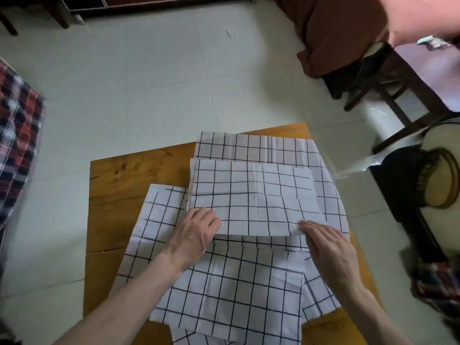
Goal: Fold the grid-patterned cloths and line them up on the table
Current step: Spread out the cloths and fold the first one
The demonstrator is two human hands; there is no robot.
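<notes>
Several white cloths with a dark grid lie overlapping on a small wooden table (117, 185). On top sits a folded cloth (251, 195), lying across a spread cloth (268, 146) behind it. Another spread cloth (224, 290) covers the near half of the table. My left hand (193, 235) holds the folded cloth's near left corner, the fingertips tucked under its edge. My right hand (328, 247) lies flat with straight fingers on the folded cloth's near right corner.
The table's left part shows bare wood. Pale tiled floor surrounds it. A red-and-dark checked fabric (17, 145) lies at the left. At the right stand a dark wooden chair (388, 85), a brown draped cloth (333, 33) and a round stool (440, 170).
</notes>
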